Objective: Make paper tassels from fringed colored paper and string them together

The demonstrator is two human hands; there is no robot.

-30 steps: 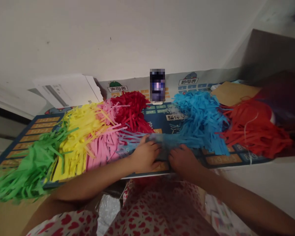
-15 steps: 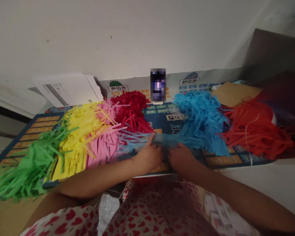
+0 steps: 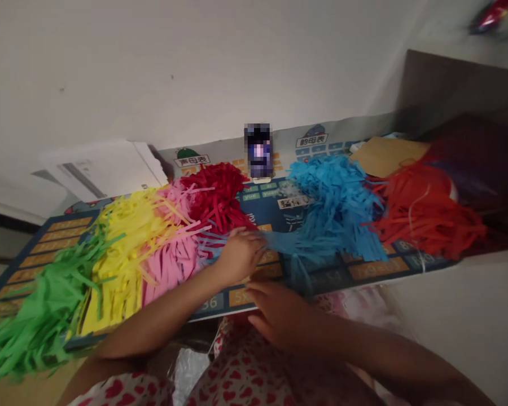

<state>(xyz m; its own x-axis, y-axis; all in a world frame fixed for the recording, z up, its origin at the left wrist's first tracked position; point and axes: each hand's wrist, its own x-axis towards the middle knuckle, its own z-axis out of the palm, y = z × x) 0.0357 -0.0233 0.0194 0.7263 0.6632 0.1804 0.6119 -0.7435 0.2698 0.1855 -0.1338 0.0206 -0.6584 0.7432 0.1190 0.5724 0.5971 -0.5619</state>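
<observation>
1. The bright blue paper fringe (image 3: pixel 334 214) lies on a dark blue printed mat (image 3: pixel 376 269), with its strips running toward the near edge.
2. The left hand (image 3: pixel 239 256) is nearer, just left of the fringe. Its left fingers (image 3: pixel 254 239) are pressed together; I cannot tell if they pinch strips.
3. The right hand (image 3: pixel 279 316) is at the mat's near edge, with right fingers (image 3: pixel 258 316) loosely spread.

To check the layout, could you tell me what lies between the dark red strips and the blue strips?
The head view shows the dark blue printed mat there, with pinyin labels.
</observation>
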